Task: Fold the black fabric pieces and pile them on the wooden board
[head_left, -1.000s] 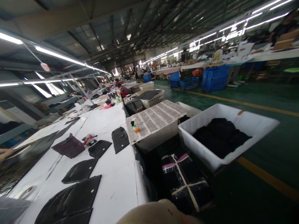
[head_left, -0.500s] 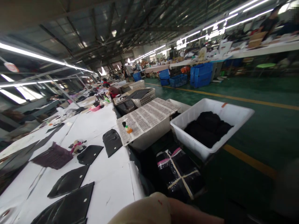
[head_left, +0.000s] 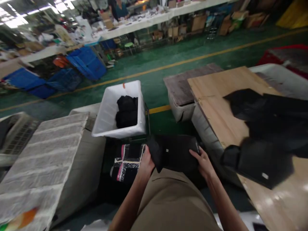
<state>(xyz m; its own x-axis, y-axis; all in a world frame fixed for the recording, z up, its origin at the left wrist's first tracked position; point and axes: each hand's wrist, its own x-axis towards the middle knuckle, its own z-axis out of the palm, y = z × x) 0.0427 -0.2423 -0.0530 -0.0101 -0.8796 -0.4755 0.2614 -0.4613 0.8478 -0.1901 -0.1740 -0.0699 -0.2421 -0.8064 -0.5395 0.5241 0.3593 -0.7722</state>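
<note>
A flat black piece of material (head_left: 179,152) with a small white sticker is stretched between my two hands, in front of my body. My left hand (head_left: 146,163) grips its left end, where a part folds over. At the other end, my right hand (head_left: 203,162) pinches the edge, thumb on top. Beyond the piece stands a white tub (head_left: 141,125) with a heap of dark cloth (head_left: 126,110) inside. A taped bundle (head_left: 128,163) with pink edges lies low beside my left hand. Several black pieces (head_left: 267,160), one with a white sticker, lie on a plywood board to my right.
The plywood board (head_left: 214,106) rests on bins at the right. A striped cover (head_left: 48,154) lies over a large bin on the left. Blue crates (head_left: 86,62) stand across the green floor, before a long worktable (head_left: 134,27) with a person behind it.
My view has swung right and down, away from the white table. Both hands now show, holding the black piece; earlier only a blurred part of my arm or body was visible.
</note>
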